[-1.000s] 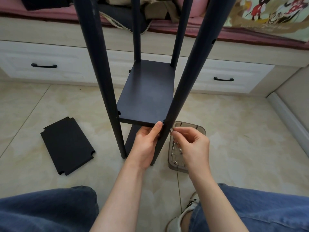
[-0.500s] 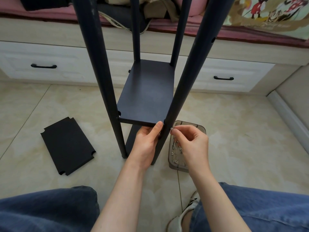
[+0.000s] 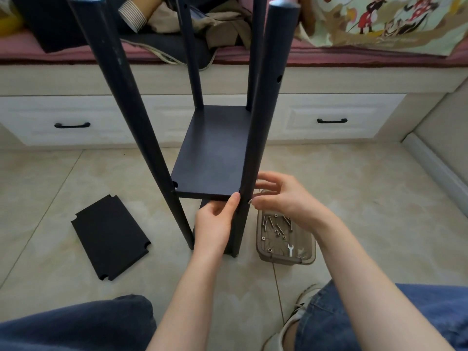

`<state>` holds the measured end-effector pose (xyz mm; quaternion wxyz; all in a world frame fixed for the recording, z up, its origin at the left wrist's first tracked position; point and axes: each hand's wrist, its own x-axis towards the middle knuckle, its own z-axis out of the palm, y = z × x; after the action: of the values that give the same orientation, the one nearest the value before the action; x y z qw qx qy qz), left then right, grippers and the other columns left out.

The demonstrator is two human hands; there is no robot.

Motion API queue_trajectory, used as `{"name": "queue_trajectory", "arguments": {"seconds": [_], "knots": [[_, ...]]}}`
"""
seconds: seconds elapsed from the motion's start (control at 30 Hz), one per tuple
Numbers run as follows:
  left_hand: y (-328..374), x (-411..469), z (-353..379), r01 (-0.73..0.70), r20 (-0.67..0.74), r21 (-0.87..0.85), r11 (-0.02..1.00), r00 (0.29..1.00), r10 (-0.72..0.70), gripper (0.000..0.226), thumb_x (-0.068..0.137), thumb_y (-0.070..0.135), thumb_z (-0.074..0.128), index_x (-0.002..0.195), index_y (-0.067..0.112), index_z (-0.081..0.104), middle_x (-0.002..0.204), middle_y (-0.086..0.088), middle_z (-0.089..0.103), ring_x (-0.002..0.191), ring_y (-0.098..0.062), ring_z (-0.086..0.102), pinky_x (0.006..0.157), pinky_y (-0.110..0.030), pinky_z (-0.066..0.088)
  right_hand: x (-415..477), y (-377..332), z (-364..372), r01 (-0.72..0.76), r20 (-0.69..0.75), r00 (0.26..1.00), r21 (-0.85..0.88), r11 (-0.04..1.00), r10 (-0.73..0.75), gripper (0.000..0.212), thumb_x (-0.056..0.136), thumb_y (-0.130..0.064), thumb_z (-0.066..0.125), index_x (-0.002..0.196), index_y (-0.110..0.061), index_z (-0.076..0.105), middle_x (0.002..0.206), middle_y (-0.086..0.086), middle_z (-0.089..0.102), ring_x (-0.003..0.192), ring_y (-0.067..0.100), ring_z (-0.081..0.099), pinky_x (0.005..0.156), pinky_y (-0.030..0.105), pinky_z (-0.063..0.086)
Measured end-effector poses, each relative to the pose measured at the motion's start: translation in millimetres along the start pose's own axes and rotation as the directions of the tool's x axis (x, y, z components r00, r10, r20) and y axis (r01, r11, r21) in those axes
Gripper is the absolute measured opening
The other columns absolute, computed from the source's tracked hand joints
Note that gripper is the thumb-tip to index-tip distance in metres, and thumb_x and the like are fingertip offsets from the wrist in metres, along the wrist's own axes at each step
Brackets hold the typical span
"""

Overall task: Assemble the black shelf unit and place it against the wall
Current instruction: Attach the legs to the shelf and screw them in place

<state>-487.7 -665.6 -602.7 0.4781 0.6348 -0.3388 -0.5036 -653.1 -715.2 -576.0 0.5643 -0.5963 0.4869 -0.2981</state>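
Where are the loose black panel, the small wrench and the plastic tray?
loose black panel [image 3: 110, 236], head view, middle of its top face.
small wrench [image 3: 290, 250], head view, on its handle.
plastic tray [image 3: 283, 261], head view, on its near wall.

Matt blk shelf [image 3: 212, 153]; glossy floor tiles [image 3: 354, 198].
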Motion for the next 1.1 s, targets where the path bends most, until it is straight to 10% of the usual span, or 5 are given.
{"name": "queue_trajectory", "arguments": {"seconds": [0.1,0.23,0.57,0.77,1.1], "knots": [[1.0,-8.1,-4.1,-0.261,-0.151,0.44,0.859,0.921,0.358,0.022,0.086,0.037,0.079,0.071,0.027,0.066,0.069,0.011,0.067,0.074,-0.01,0.066,0.061,-0.02,0.047,1.8,1.4,0.1,0.002,-0.008,1.0,-0.006,1.0,-0.002,0.055,0.085,-0.002,0.072,0.131,-0.029,0.062,0.117,-0.004,0.072,0.107,0.012,0.069,0.092,0.031,0.057],[5.1,-10.7,-1.1,-0.536,0.044,0.659,0.527,0.728,0.685,0.034,0.076,0.027,0.087,0.102,0.019,0.068,0.1,0.007,0.065,0.101,-0.017,0.054,0.085,-0.03,0.046,4.7,1.9,-1.0,0.007,-0.005,1.0,0.028,1.0,-0.007,0.052,0.082,0.0,0.075,0.114,-0.04,0.066,0.107,-0.006,0.075,0.104,0.009,0.07,0.095,0.032,0.055],[23.6,22.9,-7.3,-0.647,0.325,0.652,0.395,0.709,0.625,0.044,0.07,0.041,0.084,0.105,0.019,0.067,0.104,0.015,0.056,0.117,-0.011,0.04,0.1,-0.043,0.038,9.9,1.9,-7.8,-0.004,0.09,0.996,0.08,0.997,-0.004,0.047,0.083,-0.003,0.073,0.119,-0.033,0.068,0.105,-0.005,0.076,0.099,0.01,0.072,0.082,0.026,0.06],[23.9,26.6,-9.3,-0.662,0.355,0.658,0.359,0.693,0.628,0.04,0.07,0.034,0.086,0.103,0.019,0.068,0.106,0.016,0.055,0.116,-0.01,0.042,0.1,-0.051,0.046,27.1,10.7,0.7,-0.133,-0.063,0.986,0.28,0.951,0.156,0.022,0.098,-0.021,0.056,0.116,-0.021,0.044,0.093,0.005,0.078,0.084,0.018,0.076,0.087,0.038,0.059],[24.2,26.4,-12.3,-0.645,0.354,0.72,0.255,0.658,0.664,0.06,0.07,0.034,0.089,0.122,0.018,0.065,0.126,0.0,0.061,0.128,-0.021,0.048,0.114,-0.056,0.036,35.1,10.5,20.5,-0.152,0.023,0.988,0.164,0.975,0.151,0.04,0.103,-0.048,0.043,0.124,-0.017,0.056,0.103,0.004,0.068,0.101,0.019,0.068,0.093,0.042,0.056]]}}
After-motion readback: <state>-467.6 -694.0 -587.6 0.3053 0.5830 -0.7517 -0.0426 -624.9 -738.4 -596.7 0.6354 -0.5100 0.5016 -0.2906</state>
